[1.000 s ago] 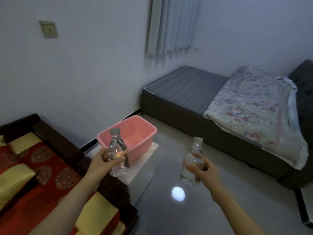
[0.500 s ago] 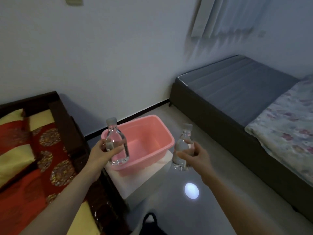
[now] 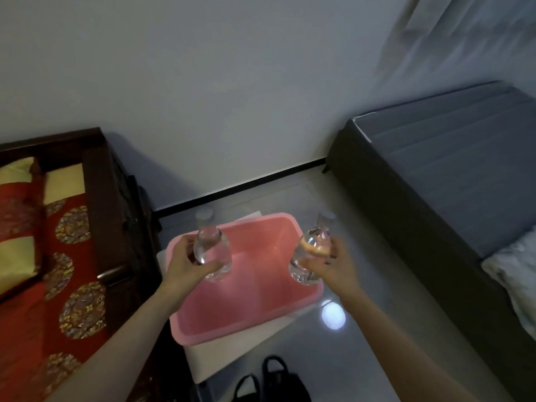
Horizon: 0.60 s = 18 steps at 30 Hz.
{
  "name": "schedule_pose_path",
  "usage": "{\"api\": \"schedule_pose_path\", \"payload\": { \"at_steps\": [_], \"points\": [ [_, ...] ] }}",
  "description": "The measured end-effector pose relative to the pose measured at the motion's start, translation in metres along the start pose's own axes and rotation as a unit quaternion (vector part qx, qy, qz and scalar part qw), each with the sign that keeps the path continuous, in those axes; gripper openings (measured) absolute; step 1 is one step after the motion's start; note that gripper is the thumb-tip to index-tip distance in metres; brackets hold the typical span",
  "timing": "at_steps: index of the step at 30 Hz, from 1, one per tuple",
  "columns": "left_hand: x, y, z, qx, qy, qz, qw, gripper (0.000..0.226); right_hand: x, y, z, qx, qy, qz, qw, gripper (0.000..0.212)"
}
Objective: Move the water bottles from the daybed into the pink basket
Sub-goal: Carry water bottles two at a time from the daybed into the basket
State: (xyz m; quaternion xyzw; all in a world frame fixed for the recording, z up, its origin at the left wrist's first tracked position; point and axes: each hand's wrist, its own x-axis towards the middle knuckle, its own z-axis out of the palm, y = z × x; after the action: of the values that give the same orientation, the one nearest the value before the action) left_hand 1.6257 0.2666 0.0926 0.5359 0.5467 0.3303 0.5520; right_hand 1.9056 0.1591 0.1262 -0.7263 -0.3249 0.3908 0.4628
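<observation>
The pink basket (image 3: 220, 335) sits on a low white stand just below me, beside the daybed (image 3: 116, 227) with its dark wood frame and red-and-gold cushions. My left hand (image 3: 185, 265) grips a clear water bottle (image 3: 213, 250) upright over the basket's left side. A second clear water bottle (image 3: 311, 250) is held by my right hand (image 3: 333, 268) above the basket's right rim. The basket's floor looks bare where it shows between the bottles.
A dark grey bed (image 3: 435, 175) with a floral blanket (image 3: 516, 282) stands to the right. Black sandals (image 3: 269, 381) lie on the glossy floor in front of the white stand (image 3: 232, 355). A wall and a curtain (image 3: 464, 33) are behind.
I have stepped closer and my view tilted down. Both hands carried their bottles forward from in front of the basket to directly above it.
</observation>
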Motion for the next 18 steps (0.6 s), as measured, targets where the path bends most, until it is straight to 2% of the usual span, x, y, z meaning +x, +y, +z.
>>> {"api": "schedule_pose_path", "payload": {
  "at_steps": [6, 11, 18],
  "points": [
    [0.037, -0.057, 0.032, 0.005, 0.001, -0.028, 1.000, 0.068, 0.061, 0.041, 0.038, -0.052, -0.039, 0.020, 0.998, 0.059],
    [0.064, -0.096, 0.070, 0.008, 0.021, -0.020, 1.000, 0.069, 0.096, 0.079, 0.086, -0.110, -0.018, 0.009, 0.994, 0.051],
    [0.099, -0.146, 0.103, 0.042, 0.057, -0.016, 0.997, 0.073, 0.123, 0.130, 0.122, -0.261, 0.040, 0.014, 0.964, 0.075]
  ]
}}
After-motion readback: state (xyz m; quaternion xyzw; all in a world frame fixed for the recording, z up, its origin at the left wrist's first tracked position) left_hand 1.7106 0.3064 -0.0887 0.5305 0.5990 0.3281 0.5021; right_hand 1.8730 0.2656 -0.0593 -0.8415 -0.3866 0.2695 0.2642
